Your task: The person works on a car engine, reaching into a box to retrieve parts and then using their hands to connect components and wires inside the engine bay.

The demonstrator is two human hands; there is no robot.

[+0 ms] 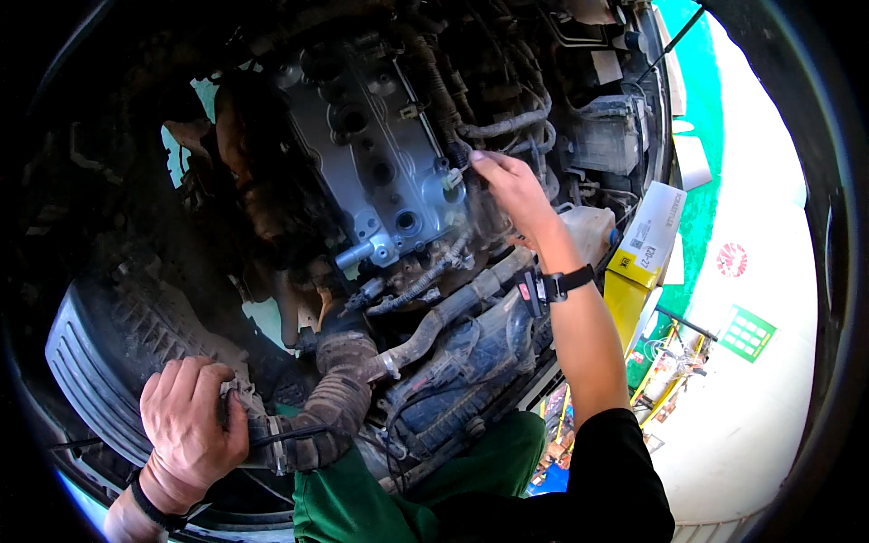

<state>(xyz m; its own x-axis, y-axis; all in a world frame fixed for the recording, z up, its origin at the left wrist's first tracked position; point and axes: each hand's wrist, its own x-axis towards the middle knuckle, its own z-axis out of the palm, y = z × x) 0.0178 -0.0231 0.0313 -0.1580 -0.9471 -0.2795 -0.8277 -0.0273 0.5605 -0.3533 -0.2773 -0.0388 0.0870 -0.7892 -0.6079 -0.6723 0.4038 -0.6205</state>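
Plug (453, 179), pale, sits just left of the right hand (513, 192), at the edge of the grey engine cover (405, 181); thumb and forefinger bunch together, likely to suit the tight space, but any pinch cannot be confirmed. Left hand (188, 430) curls beside the ribbed hose (339, 394), apparently as a brace; its grip is hidden.

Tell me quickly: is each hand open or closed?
Left hand: curled beside the dark ribbed plastic housing; grip unclear.
Right hand: curled, fingertips near the silver metal engine cover; grip unclear.
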